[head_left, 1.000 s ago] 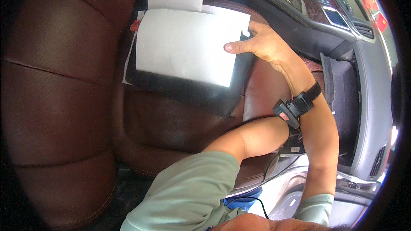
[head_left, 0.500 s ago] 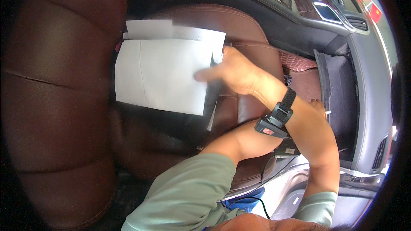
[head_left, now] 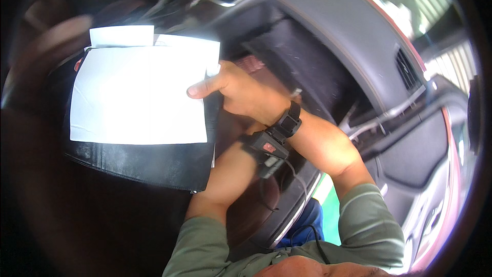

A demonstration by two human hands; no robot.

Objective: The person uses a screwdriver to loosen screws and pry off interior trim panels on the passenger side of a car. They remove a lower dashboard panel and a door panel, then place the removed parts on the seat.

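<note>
My right hand (head_left: pixel 243 91) is closed on the right edge of a black leather document folder (head_left: pixel 138 166) with white papers (head_left: pixel 138 95) on it. Its thumb lies flat over the papers and its other fingers are out of sight beneath. Several sheets overlap, with smaller ones showing along the top. A zipper pull hangs at the folder's lower right corner. My left forearm (head_left: pixel 220 177) passes under my right wrist, and the left hand's fingers are hidden there. A black strap with a small box (head_left: pixel 267 146) is on my right wrist.
A dark open glove box (head_left: pixel 312 56) lies beyond my hands, under the grey dashboard (head_left: pixel 353 31). An open car door (head_left: pixel 410 159) is at the right. Brown leather seating is smeared by motion at the left. A thin cable hangs near my forearms.
The view has turned, and the folder with the papers now sits farther left in the picture, still in my right hand. My left fingers, seen by the glove box before, are now hidden.
</note>
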